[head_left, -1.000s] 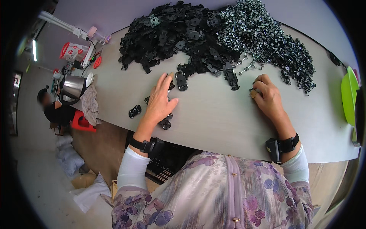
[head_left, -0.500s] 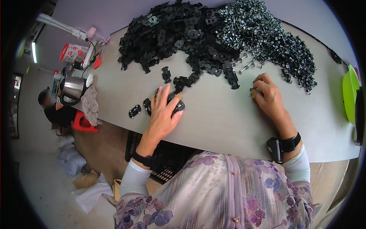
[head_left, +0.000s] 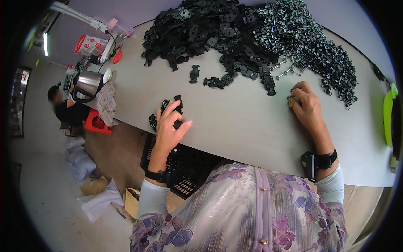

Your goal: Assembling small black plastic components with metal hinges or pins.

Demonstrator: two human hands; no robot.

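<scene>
My left hand (head_left: 168,129) is low over a small group of black toy car pieces (head_left: 178,101) near the table's front edge, its fingers apart and thumb stretched out; its palm partly hides them. Well to the right, my right hand (head_left: 308,106) rests on the table with fingers pinched together. A small dark bit shows at its fingertips, too small to name. Tan covering shows on one of those fingertips. Beyond the hands lies a large heap of flat black toy car chassis (head_left: 197,35). Alongside it is a heap of wheel axles (head_left: 310,46), metal rods with small wheels.
Loose chassis (head_left: 194,74) and a few axles (head_left: 285,72) lie before the heaps. A steel kettle (head_left: 87,84), a cloth (head_left: 106,101) and red scissors (head_left: 117,57) are at the left. A green basin (head_left: 389,115) stands far right. Below the edge is a black crate (head_left: 184,185); another person sits beyond.
My left hand has moved left and nearer the table edge, away from the loose chassis, along with black pieces. My right hand keeps its pinch in about the same place. The whole view has shifted slightly.
</scene>
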